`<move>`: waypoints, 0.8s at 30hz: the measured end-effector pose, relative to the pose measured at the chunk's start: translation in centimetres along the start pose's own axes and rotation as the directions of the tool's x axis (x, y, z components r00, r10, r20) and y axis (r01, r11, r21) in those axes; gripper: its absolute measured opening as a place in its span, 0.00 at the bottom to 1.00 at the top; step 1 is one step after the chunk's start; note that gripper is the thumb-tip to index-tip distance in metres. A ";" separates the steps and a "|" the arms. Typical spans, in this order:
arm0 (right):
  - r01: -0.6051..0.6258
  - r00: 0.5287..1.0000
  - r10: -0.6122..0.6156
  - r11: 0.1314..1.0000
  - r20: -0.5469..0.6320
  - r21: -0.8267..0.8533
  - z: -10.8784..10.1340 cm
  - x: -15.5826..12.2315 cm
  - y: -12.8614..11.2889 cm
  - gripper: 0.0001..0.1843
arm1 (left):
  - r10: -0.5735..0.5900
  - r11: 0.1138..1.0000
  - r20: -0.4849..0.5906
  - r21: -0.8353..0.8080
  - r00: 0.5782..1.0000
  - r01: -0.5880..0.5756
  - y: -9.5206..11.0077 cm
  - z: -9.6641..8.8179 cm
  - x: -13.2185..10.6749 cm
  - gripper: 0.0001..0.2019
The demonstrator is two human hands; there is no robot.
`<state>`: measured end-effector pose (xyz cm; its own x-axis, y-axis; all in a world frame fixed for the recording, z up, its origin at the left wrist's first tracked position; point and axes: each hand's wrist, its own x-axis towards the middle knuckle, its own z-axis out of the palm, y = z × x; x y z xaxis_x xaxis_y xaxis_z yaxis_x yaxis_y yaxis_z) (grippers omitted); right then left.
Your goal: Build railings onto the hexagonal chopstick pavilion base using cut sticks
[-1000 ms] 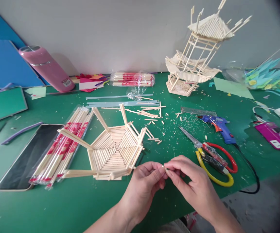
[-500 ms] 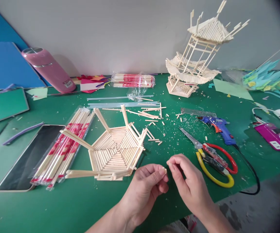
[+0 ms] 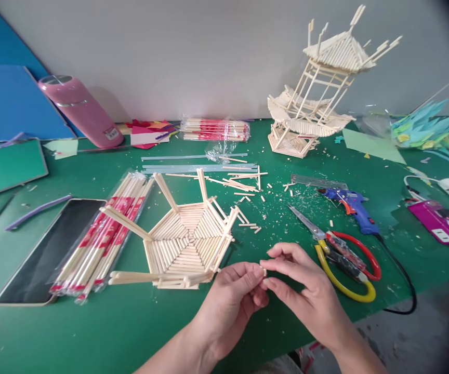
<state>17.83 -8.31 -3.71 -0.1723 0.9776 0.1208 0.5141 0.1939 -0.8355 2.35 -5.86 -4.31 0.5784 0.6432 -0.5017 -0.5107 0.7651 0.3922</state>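
My left hand (image 3: 234, 293) pinches a small pale piece of wooden stick (image 3: 263, 271) between thumb and forefinger; most of it is hidden. My right hand (image 3: 302, 285) is right beside it, thumb and forefinger apart on either side of the piece's end. Just left of the hands stands a hexagonal stick base (image 3: 189, 236) with paired upright sticks at its corners and low rails along the right side. Scissors (image 3: 333, 249) with red and yellow handles lie to the right of my right hand.
A stick pagoda (image 3: 310, 104) stands at the back right. A blue glue gun (image 3: 349, 205), cut stick pieces (image 3: 243, 182) and glue sticks (image 3: 197, 168) lie behind the hands. At left are bagged sticks (image 3: 103, 234), a phone (image 3: 45, 259) and a pink bottle (image 3: 82, 111).
My right hand has moved left to the left hand's fingertips, and its thumb and forefinger have parted. My left hand keeps its pinch in nearly the same place.
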 end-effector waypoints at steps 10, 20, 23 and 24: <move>-0.065 0.998 0.070 0.951 -0.005 0.303 0.5 0.0 1.9 0.10 | -0.035 0.991 -0.039 0.124 0.999 0.040 0.6 0.2 -0.5 0.07; -0.071 0.997 0.076 0.908 0.005 0.414 0.4 -0.1 2.0 0.11 | -0.041 0.983 -0.043 0.180 0.998 0.048 0.8 0.7 -0.6 0.07; -0.075 0.996 0.084 0.904 -0.001 0.421 0.3 -0.2 2.0 0.10 | -0.037 0.981 -0.041 0.188 0.998 0.044 0.7 0.7 -0.6 0.07; -0.076 0.996 0.084 0.902 0.001 0.424 0.3 -0.2 2.0 0.10 | -0.036 0.981 -0.041 0.191 0.999 0.043 0.7 0.7 -0.6 0.07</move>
<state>18.65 -8.17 -5.61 -0.1289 0.9904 0.0498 0.1210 0.0656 -0.9905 2.08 -5.66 -3.19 0.5700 0.6136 -0.5464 -0.3544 0.7836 0.5103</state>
